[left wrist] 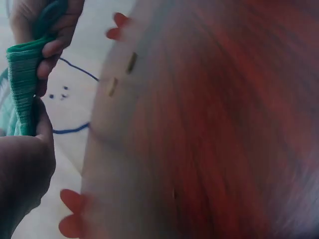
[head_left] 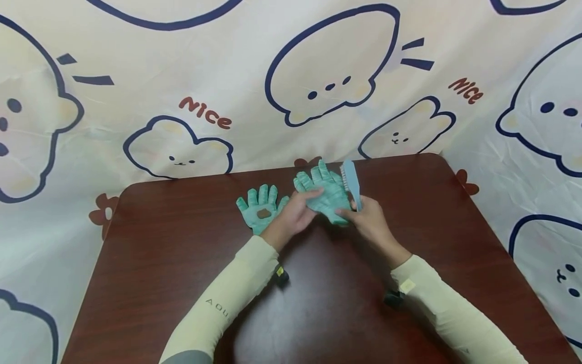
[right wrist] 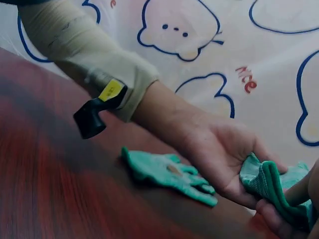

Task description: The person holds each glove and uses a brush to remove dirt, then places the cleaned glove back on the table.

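Note:
A green knitted glove [head_left: 328,198] is held up above the table between both hands, its fingers pointing away. My left hand [head_left: 297,215] grips its left edge, thumb over the palm side. At the opposite edge my right hand [head_left: 370,222] holds a light blue brush [head_left: 353,184] upright, white bristles facing the glove, while its thumb presses the cuff. The cuff opening [right wrist: 271,186] shows in the right wrist view. In the left wrist view the ribbed cuff [left wrist: 24,74] hangs between the hands. A second green glove [head_left: 254,215] with a brown patch [head_left: 263,213] lies left of my left hand.
The dark reddish-brown table [head_left: 182,283] carries all of this. Behind it and along the right hangs a pale sheet [head_left: 254,65] printed with cartoon bears. Wrist cameras [head_left: 281,275] are strapped under both sleeved forearms.

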`<state>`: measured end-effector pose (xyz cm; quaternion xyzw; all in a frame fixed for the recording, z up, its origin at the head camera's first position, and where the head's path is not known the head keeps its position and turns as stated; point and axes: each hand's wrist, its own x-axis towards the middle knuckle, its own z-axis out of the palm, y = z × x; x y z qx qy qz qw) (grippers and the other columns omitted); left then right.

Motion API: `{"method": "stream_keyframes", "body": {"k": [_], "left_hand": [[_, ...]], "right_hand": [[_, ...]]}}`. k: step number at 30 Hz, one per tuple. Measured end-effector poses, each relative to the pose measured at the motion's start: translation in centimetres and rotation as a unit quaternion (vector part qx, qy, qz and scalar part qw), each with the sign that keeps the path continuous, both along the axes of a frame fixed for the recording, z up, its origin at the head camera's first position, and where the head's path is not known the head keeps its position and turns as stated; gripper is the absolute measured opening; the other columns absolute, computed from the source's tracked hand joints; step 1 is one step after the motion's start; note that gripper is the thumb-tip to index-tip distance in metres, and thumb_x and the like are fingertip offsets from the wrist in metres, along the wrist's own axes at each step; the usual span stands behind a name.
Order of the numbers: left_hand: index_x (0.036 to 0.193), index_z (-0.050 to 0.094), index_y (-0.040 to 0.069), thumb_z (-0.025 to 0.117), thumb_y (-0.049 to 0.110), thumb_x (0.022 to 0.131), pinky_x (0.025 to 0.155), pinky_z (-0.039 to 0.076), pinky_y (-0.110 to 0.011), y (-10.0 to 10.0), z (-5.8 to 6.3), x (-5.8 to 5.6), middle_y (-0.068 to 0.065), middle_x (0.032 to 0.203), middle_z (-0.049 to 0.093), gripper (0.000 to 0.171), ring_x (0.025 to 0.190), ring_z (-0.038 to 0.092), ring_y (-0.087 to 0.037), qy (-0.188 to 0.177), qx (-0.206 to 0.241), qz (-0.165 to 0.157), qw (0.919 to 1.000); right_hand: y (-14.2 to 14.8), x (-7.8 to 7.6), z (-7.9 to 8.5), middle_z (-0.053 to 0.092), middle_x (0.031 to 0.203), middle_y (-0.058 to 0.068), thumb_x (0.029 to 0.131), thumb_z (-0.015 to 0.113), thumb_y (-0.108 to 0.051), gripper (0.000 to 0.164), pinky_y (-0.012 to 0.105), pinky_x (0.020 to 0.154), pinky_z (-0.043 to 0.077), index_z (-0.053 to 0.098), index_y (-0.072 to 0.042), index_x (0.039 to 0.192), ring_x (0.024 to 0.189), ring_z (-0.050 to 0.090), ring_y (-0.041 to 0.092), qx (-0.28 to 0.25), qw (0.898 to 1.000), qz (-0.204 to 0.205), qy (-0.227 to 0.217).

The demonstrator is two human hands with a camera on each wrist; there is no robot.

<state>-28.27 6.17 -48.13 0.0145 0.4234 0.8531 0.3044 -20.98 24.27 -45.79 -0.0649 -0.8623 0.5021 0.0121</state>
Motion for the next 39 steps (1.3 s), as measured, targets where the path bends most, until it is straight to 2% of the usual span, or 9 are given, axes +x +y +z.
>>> {"method": "stream_keyframes", "body": {"k": [6, 9, 11, 15, 19, 22, 29, 35, 39], "left_hand": [[0.15, 0.047, 0.004, 0.063, 0.001, 0.098, 0.113, 0.047, -0.034, 0.3, -0.7, -1.4, -0.005, 0.149, 0.054, 0.054, 0.133, 0.054, -0.018, -0.027, -0.153, 0.057, 0.9861], [0.158, 0.033, 0.002, 0.066, 0.005, 0.097, 0.122, 0.037, -0.037, 0.3, -0.8, -1.8, -0.01, 0.164, 0.035, 0.068, 0.148, 0.037, -0.025, -0.012, -0.241, 0.067, 0.9681], [0.156, 0.034, -0.002, 0.065, 0.006, 0.098, 0.122, 0.036, -0.04, 0.2, -1.0, -1.9, -0.015, 0.162, 0.036, 0.066, 0.148, 0.037, -0.028, 0.022, -0.301, 0.068, 0.951], [0.145, 0.054, 0.0, 0.06, 0.004, 0.098, 0.112, 0.046, -0.039, 0.4, -1.1, -2.5, -0.014, 0.148, 0.055, 0.048, 0.132, 0.053, -0.028, 0.134, -0.417, 0.073, 0.8957], [0.137, 0.061, 0.003, 0.061, 0.007, 0.096, 0.101, 0.054, -0.041, 0.6, -0.9, -3.2, -0.014, 0.134, 0.066, 0.041, 0.118, 0.062, -0.029, 0.227, -0.518, 0.068, 0.8219], [0.143, 0.053, 0.0, 0.06, 0.007, 0.096, 0.098, 0.055, -0.041, 0.7, -0.3, -3.6, -0.017, 0.134, 0.066, 0.048, 0.117, 0.063, -0.03, 0.267, -0.552, 0.057, 0.788], [0.155, 0.038, 0.001, 0.052, 0.01, 0.102, 0.07, 0.049, -0.034, -0.1, 1.4, -4.0, -0.023, 0.117, 0.068, 0.055, 0.072, 0.057, -0.025, 0.241, -0.573, 0.029, 0.7829], [0.147, 0.047, -0.004, 0.05, 0.013, 0.103, 0.093, 0.052, -0.038, -0.5, 2.1, -3.9, -0.019, 0.139, 0.058, 0.047, 0.105, 0.059, -0.028, 0.25, -0.59, -0.011, 0.7673], [0.121, 0.06, -0.005, 0.049, 0.011, 0.102, 0.082, 0.053, -0.035, -0.4, 2.1, -3.5, -0.016, 0.108, 0.062, 0.027, 0.095, 0.06, -0.029, 0.257, -0.607, -0.045, 0.7501]], "right_hand": [[-0.3, -0.5, -1.7, 0.037, 0.067, 0.0, 0.094, 0.075, -0.023, 0.039, 0.03, 0.058, 0.037, 0.046, -0.01, 0.072, 0.061, 0.038, 0.018, 0.06, 0.998, 0.006, 0.002], [-0.5, -0.4, -2.3, 0.036, 0.067, 0.0, 0.095, 0.074, -0.025, 0.036, 0.031, 0.06, 0.037, 0.048, -0.009, 0.075, 0.06, 0.036, 0.018, 0.077, 0.997, -0.001, 0.001], [-0.6, -0.3, -2.5, 0.036, 0.066, -0.001, 0.094, 0.075, -0.026, 0.035, 0.032, 0.061, 0.038, 0.049, -0.009, 0.077, 0.06, 0.036, 0.018, 0.079, 0.997, -0.007, 0.003], [-1.0, -0.2, -3.0, 0.038, 0.065, -0.002, 0.094, 0.075, -0.029, 0.032, 0.031, 0.063, 0.039, 0.052, -0.01, 0.082, 0.061, 0.038, 0.017, 0.095, 0.995, -0.011, 0.001], [-1.3, -0.2, -3.6, 0.041, 0.065, -0.001, 0.094, 0.075, -0.031, 0.033, 0.03, 0.061, 0.038, 0.052, -0.011, 0.081, 0.061, 0.04, 0.016, 0.12, 0.993, -0.005, -0.002], [-1.4, -0.3, -3.9, 0.044, 0.063, -0.001, 0.094, 0.074, -0.03, 0.034, 0.029, 0.056, 0.037, 0.052, -0.01, 0.078, 0.058, 0.042, 0.016, 0.137, 0.991, -0.002, 0.01], [-1.3, -0.6, -4.5, 0.046, 0.063, 0.0, 0.093, 0.076, -0.028, 0.034, 0.027, 0.052, 0.036, 0.053, -0.009, 0.077, 0.056, 0.044, 0.015, 0.151, 0.988, 0.005, 0.019], [-1.3, -0.8, -4.7, 0.046, 0.067, 0.001, 0.089, 0.08, -0.029, 0.037, 0.028, 0.055, 0.036, 0.05, -0.01, 0.079, 0.06, 0.041, 0.016, 0.144, 0.989, -0.004, 0.026], [-1.5, -0.9, -5.0, 0.048, 0.07, 0.002, 0.088, 0.082, -0.026, 0.035, 0.029, 0.057, 0.039, 0.051, -0.01, 0.083, 0.062, 0.044, 0.017, 0.147, 0.989, -0.006, 0.026]]}}
